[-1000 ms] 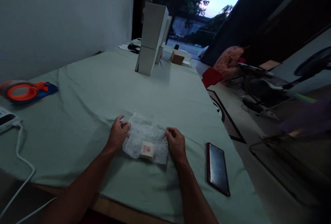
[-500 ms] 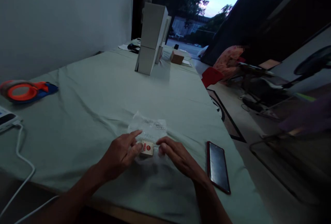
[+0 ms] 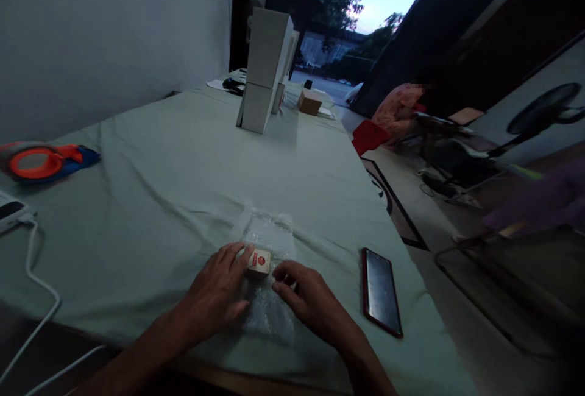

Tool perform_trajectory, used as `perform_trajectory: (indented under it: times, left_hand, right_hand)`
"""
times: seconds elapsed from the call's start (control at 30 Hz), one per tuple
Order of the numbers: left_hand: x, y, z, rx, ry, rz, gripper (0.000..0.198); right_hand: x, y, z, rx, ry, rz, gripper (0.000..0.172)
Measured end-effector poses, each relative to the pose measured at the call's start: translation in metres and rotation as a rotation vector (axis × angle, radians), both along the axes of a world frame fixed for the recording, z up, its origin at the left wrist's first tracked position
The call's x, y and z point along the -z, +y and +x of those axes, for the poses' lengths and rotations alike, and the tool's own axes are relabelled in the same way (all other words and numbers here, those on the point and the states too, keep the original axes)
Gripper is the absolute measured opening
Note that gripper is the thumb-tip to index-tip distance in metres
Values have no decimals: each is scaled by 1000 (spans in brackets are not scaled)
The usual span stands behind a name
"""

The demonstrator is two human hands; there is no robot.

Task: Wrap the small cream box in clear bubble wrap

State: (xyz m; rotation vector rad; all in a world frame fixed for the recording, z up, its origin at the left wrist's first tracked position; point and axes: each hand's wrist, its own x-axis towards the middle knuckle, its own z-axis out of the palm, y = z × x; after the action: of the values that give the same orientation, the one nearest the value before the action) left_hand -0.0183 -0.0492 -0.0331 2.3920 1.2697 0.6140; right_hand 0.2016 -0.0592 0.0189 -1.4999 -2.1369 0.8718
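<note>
A small cream box (image 3: 259, 261) with a red mark on top sits on a strip of clear bubble wrap (image 3: 269, 314) laid out on the cloth. At the box's left side is my left hand (image 3: 219, 289), its fingertips by the box's edge and its thumb spread away below. My right hand (image 3: 308, 295) is just right of the box, its fingers loosely bent with a gap between thumb and forefinger. Nothing shows inside that gap. Whether the left fingertips press on the box is hard to make out.
A phone (image 3: 381, 291) lies to the right. On the left are an orange and blue tape dispenser (image 3: 46, 161) and a white device (image 3: 11, 212) with a cable. Tall white boxes (image 3: 265, 73) and a brown carton (image 3: 309, 102) stand farther back. A person (image 3: 397, 113) sits beyond, at right.
The bubble wrap's near part now lies flat toward me, where before it was bunched around the box. My left hand has spread its thumb downward; my right hand's fingers have lowered and bent.
</note>
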Motion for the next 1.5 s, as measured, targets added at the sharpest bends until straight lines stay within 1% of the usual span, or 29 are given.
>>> perform_trajectory:
  times: [0.03,0.1,0.13,0.2,0.27,0.33,0.4,0.43,0.47,0.5,0.53,0.6,0.67,0.73,0.77,0.83,0.9,0.97,1.03,1.1,1.2,1.3,1.4,1.5]
  left_hand:
    - [4,-1,2,18,8,0,98]
    - [9,-1,4,42,56,-43,107]
    - [10,-2,5,42,87,-69,109]
    - [11,-2,5,36,146,-107,111]
    - [9,-1,3,46,194,-127,111]
    - [6,0,2,66,229,-144,112]
    - [3,2,3,70,258,-159,113]
    - [2,4,3,67,270,-164,113]
    - [2,5,4,64,280,-167,113]
    - [2,5,5,61,289,-169,113]
    - [2,6,6,59,297,-169,113]
    - [4,7,7,63,305,-165,114]
    - [5,8,7,70,308,-157,115]
    - [5,9,7,84,309,-148,114]
    - [5,10,7,88,310,-144,113]
    - [3,10,8,89,317,-139,111]
    - [0,11,9,83,333,-144,111]
    - [-1,12,10,81,354,-157,112]
    - [-1,12,11,84,367,-164,113]
    - [1,13,11,88,365,-163,114]
    - [3,14,8,102,353,-165,113]
    - [1,17,3,108,352,-180,113]
    - [0,21,-4,119,360,-207,113]
    - [-2,19,-10,117,359,-186,104]
  right_hand:
    - [3,3,-5,29,-9,73,21]
    - [11,10,-14,25,-77,189,43]
    - [16,13,-18,5,-125,219,48]
    - [24,18,-20,-16,-178,247,42]
    - [27,18,-11,47,-142,278,36]
    - [28,16,9,215,-70,313,38]
    - [30,13,37,415,-77,306,41]
    - [32,11,52,491,-93,307,44]
    - [36,10,67,559,-130,303,46]
    - [41,8,81,593,-176,291,48]
    - [47,6,93,596,-232,273,48]
    - [56,3,109,555,-330,305,50]
    - [56,0,111,531,-400,430,54]
    - [44,-1,99,531,-421,581,53]
    - [35,-1,87,508,-398,642,48]
    - [14,0,58,375,-313,680,34]
    - [-3,4,24,211,-253,626,29]
    - [-11,9,-5,35,-264,518,29]
    - [-11,14,-22,-84,-354,402,29]
    - [-6,16,-26,-151,-460,301,32]
    - [3,14,-14,-165,-555,194,45]
    - [11,7,3,-134,-569,119,57]
    - [18,1,11,-102,-556,77,63]
    - [24,-2,12,-76,-534,67,66]
